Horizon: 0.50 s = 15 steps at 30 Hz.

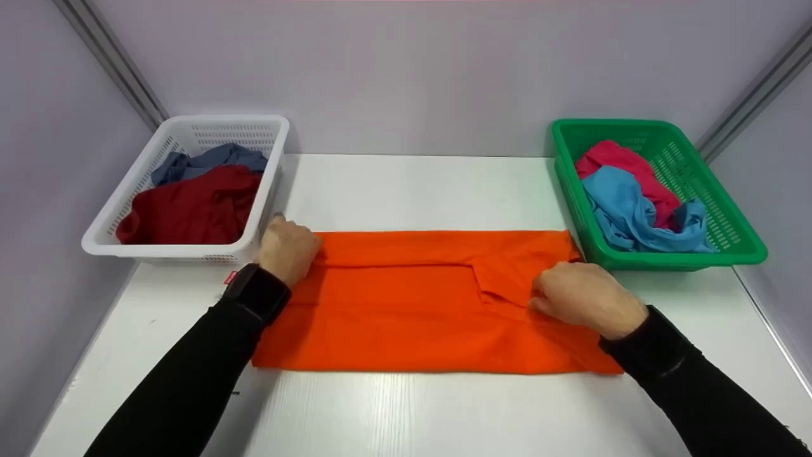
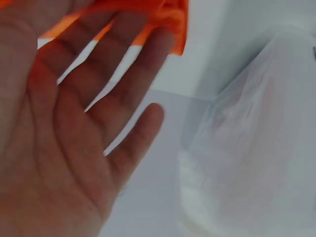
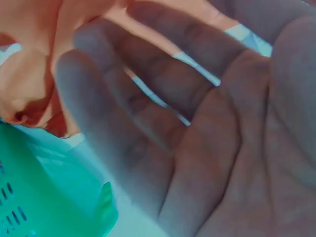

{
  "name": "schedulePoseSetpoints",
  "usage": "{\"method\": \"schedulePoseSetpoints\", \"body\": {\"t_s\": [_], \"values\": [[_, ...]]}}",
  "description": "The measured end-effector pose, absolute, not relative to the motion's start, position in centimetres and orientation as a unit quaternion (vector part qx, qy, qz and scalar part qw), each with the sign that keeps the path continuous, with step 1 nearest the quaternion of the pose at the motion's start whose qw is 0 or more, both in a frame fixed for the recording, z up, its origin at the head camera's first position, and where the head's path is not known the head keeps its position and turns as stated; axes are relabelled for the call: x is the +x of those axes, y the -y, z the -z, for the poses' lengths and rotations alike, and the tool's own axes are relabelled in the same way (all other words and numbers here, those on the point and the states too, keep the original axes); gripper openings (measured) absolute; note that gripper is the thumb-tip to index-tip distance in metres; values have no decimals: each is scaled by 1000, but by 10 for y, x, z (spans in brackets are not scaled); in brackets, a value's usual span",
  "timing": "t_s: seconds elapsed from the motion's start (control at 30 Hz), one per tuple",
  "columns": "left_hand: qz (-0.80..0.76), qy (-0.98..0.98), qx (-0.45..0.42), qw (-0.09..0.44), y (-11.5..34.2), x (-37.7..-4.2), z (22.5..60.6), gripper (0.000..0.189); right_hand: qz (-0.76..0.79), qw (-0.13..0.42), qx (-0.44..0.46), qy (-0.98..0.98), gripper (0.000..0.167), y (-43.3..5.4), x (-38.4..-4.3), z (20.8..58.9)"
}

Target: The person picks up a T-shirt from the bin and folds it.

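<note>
An orange shirt [image 1: 393,285] lies flat on the white table, its far side folded over as a long strip. Toward the right end, a sleeve-like flap [image 1: 504,276] is turned down over the body. At the far left corner, my left hand [image 1: 288,247] pinches the fabric; in the left wrist view its thumb and first fingers meet the orange cloth [image 2: 173,22] while the little finger stands free. Over the right end is my right hand [image 1: 583,297], its fingertips at the flap's edge. The right wrist view shows those fingers [image 3: 118,128] long and only slightly bent above the cloth.
A white basket [image 1: 279,152] with blue and dark red clothes stands close to my left hand. At the right, a green basket [image 1: 736,190] holds pink and light blue clothes, near the shirt's end. Pale panels [image 1: 419,76] wall in the table.
</note>
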State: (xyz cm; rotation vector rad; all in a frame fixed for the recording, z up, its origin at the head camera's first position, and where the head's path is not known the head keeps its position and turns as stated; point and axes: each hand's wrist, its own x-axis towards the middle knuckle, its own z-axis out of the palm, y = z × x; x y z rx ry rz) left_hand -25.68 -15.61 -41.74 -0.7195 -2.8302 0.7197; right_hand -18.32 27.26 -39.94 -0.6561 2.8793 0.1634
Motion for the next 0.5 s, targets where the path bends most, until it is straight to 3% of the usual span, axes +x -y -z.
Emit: {"method": "schedulePoseSetpoints", "body": {"t_s": [0.13,0.23,0.4,0.5], "values": [[-241,933,-268,13,148,-261,411,21,-50,38,-183,-981,31,-258,-178,403],[-190,917,-350,29,138,-269,418,42,-32,10,-152,-988,44,-242,-171,409],[-102,883,-458,13,123,-269,437,87,-29,86,-134,-987,92,-216,-157,424],[-102,875,-474,-24,121,-267,443,102,-35,134,-141,-980,106,-210,-155,435]]}}
